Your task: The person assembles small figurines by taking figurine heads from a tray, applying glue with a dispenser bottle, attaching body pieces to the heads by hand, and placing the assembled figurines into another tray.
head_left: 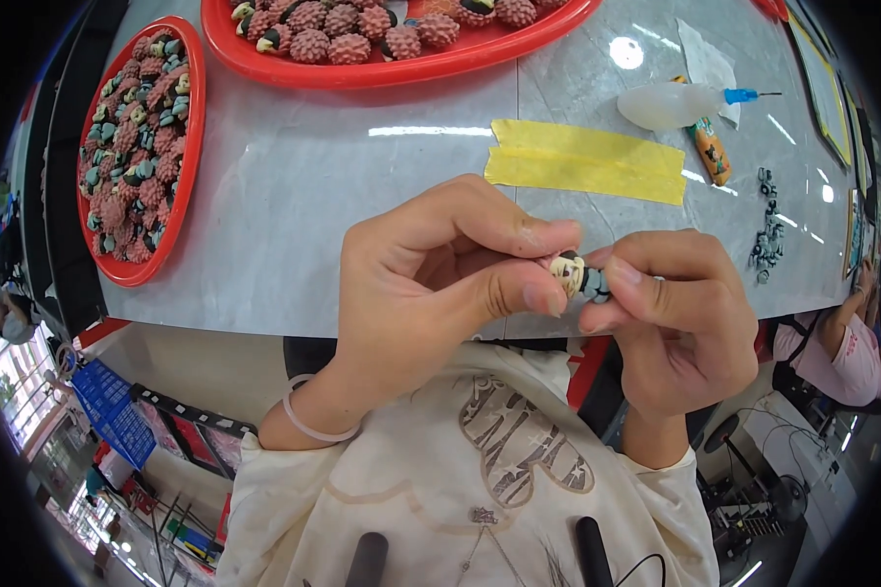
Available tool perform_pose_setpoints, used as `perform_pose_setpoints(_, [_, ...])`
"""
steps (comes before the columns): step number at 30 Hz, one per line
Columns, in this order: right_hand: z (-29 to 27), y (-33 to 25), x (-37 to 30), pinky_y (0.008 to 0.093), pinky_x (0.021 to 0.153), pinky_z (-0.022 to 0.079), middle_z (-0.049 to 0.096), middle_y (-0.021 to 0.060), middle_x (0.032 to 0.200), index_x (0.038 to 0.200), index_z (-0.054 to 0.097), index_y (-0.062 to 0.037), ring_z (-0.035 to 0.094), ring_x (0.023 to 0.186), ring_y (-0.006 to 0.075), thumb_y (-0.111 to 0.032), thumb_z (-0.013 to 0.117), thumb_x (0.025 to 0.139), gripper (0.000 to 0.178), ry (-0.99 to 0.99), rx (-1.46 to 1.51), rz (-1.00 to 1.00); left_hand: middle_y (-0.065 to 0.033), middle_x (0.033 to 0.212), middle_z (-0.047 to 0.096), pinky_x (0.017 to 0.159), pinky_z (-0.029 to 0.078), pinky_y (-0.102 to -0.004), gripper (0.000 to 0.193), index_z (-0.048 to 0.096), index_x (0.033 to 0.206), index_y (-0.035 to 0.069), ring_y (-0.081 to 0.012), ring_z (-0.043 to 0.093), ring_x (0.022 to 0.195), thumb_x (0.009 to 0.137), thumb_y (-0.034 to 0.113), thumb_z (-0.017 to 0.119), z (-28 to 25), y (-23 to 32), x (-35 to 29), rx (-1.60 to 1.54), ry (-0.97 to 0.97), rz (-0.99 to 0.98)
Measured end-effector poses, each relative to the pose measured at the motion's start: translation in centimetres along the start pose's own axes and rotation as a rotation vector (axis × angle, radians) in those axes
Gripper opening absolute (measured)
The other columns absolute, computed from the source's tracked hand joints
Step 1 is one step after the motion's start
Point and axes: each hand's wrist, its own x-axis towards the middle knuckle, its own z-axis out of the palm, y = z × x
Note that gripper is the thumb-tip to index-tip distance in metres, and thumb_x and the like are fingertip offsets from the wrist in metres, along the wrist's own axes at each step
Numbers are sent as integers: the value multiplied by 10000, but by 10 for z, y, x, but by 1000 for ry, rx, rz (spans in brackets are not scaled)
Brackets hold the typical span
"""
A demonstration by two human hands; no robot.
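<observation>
left grip (396,298) pinched closed on small figurine's (570,274) head end; right grip (690,318) pinched closed on its blue-grey body. yellow tape (587,161) on counter (294,235) beyond.

A glossy grey tabletop (284,215) with a thin seam carries everything. An oval red tray (196,147) sits on the left, and a larger red tray (392,74) at the far side. Yellow tape (587,161) lies flat right of the middle. Farther right, a translucent bottle (661,106) with a blue needle tip lies on its side, partly covering an orange tube (715,161) and white paper (707,59). Small grey-blue pieces (768,235) cluster nearer the right edge.
</observation>
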Motion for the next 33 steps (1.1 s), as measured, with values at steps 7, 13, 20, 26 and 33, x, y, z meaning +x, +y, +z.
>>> perform_pose_setpoints(7, [4,1,-1,203,490,413,548,154,721,762,536,30,551,587,159,-18,648,652,163,20,-34,16,-89,739,531,664,483,-269,264,555,808,-17,-201,581,745,623,124,679,-3,-3,3,29,3,54])
perform_pose_setpoints(13, [9,2,1,213,502,414,539,154,750,769,551,19,541,614,174,-19,637,662,142,52,-32,-17,-117,815,546,661,459,-249,319,533,881,-25,-179,560,751,627,95,685,-1,4,3,-10,33,5])
perform_pose_setpoints(20, [5,-11,-2,253,556,389,492,136,929,836,625,-77,459,741,198,-191,637,673,199,-4,-291,-41,-130,866,539,693,427,-270,298,492,924,-42,-169,522,795,677,36,639,-14,26,-1,-10,-49,62])
perform_pose_setpoints(26, [-21,4,-10,277,594,384,483,151,901,871,563,11,468,778,222,-257,518,795,282,132,-346,49,-78,974,533,739,399,-292,278,530,978,46,-175,506,862,704,58,578,-102,106,4,1526,449,614])
perform_pose_setpoints(33, [-16,3,-6,230,598,350,477,135,907,914,533,37,426,716,155,-103,485,804,185,95,-226,68,-86,1032,509,806,358,-355,275,547,976,79,-242,480,941,748,233,538,-134,125,8,1972,569,596])
